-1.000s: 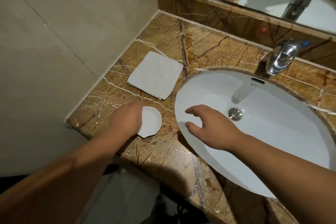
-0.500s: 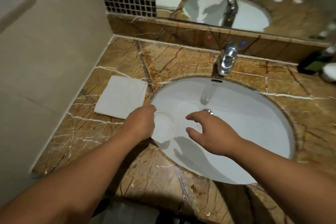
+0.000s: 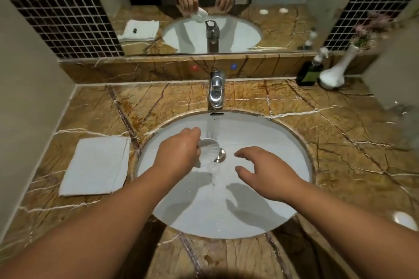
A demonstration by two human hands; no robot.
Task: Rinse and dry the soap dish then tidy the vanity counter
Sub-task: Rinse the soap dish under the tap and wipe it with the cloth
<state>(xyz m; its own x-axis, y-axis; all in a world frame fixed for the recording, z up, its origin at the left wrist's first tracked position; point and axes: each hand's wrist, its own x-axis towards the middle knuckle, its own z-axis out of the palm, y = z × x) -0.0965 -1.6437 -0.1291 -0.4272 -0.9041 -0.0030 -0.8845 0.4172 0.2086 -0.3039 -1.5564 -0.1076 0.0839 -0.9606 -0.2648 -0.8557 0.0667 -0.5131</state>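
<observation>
1. Soap dish [image 3: 209,150], white, scalloped like a shell, is pinched by the left hand [image 3: 179,154] over the glossy oval sink [image 3: 283,142].
2. Right hand [image 3: 265,174] hovers nearby, fingers spread, empty.
3. Folded white cloth [image 3: 96,165] lies on veined brown marble counter [image 3: 340,165].

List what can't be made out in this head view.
- Soap dish: left part hidden under the left hand.
- Water from the faucet: too blurred to confirm.
- White object at the right edge: blurred, cut off.
- Dark bottle: label too small.
</observation>
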